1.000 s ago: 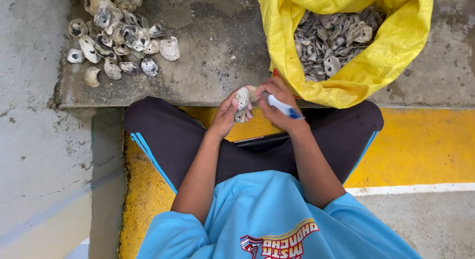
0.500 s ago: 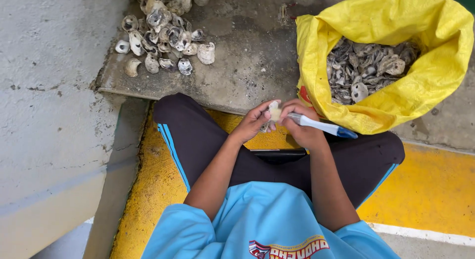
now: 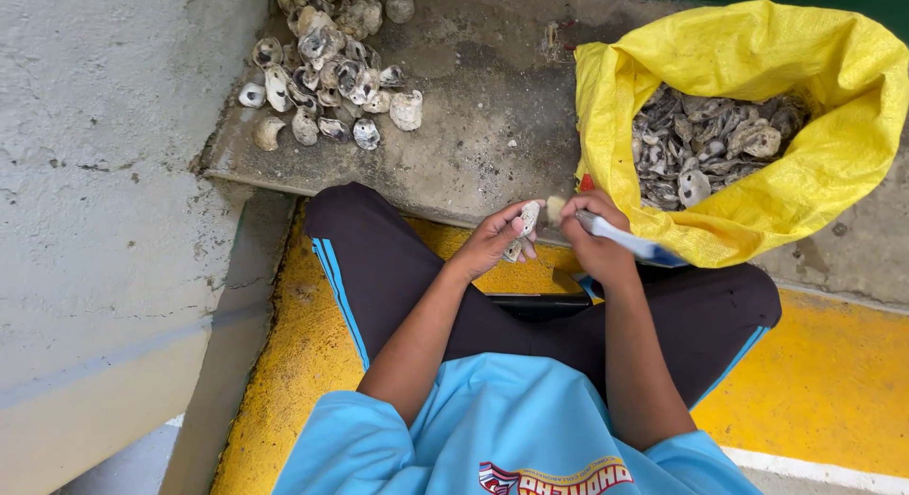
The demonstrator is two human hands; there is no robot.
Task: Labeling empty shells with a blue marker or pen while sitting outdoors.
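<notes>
My left hand holds a pale oyster shell above my lap. My right hand grips a brush with a blue and white handle, its bristle end touching the shell. Both hands meet just in front of a concrete step. A yellow woven sack full of grey shells stands open to the right of my right hand. A pile of paler shells lies on the step at the far left.
A grey concrete wall rises on the left. The floor under my legs is painted yellow with a white line at the lower right. A dark flat object rests on my lap.
The view has shifted, so the sack and the shell pile sit further right in the picture. My hands stay together on the shell and brush, the brush handle now pointing lower right.
</notes>
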